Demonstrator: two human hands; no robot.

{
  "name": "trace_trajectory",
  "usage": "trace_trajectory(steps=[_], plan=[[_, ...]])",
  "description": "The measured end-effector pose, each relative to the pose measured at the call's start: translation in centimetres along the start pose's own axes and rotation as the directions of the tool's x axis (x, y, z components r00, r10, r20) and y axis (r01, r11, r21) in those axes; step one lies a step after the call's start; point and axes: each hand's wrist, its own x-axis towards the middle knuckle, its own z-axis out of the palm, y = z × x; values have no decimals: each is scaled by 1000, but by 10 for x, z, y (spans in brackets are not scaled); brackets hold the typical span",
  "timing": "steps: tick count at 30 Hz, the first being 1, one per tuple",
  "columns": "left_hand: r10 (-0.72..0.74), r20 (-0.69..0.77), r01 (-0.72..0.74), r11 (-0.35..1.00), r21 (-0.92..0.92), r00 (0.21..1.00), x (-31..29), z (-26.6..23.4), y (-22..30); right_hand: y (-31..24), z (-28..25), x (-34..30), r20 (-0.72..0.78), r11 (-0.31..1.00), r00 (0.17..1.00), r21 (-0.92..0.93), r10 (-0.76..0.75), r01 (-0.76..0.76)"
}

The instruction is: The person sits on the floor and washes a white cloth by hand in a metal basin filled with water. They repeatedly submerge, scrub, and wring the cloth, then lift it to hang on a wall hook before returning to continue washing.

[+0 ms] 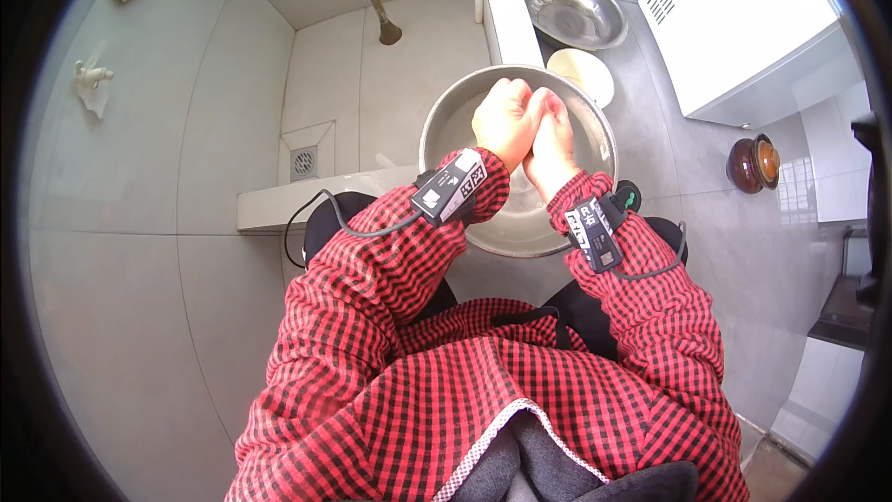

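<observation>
Both hands are closed and pressed together above a large round metal basin [520, 228] that stands between my knees. My left hand [503, 124] is curled into a fist with its knuckles toward the far rim. Against its right side rests my right hand [553, 144], fingers bent and touching the left. Whatever may be between them is hidden by the fingers. Red-and-black checked sleeves cover my forearms. A small dark device is strapped near the left wrist [449, 188], and another near the right wrist [595, 234].
Behind the basin lie a pale round lid-like disc [595, 79] and a second metal basin [573, 9]. A low ledge [279, 209] borders a tiled recess with a floor drain [304, 163]. To the right are a white cabinet [743, 37] and a brown lidded pot [751, 165].
</observation>
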Motion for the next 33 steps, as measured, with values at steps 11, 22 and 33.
trace_trajectory(steps=[11, 22, 33], plan=[[438, 181, -461, 881, 110, 880, -1, -18, 16, 4, -26, 14, 246, 888, 912, 247, 329, -387], [579, 453, -632, 773, -42, 678, -1, -26, 9, 4, -41, 14, 411, 933, 852, -291, 323, -213], [189, 655, -415, 885, 209, 732, -19, -36, -18, -10, -43, 24, 226, 888, 860, -154, 458, -433]])
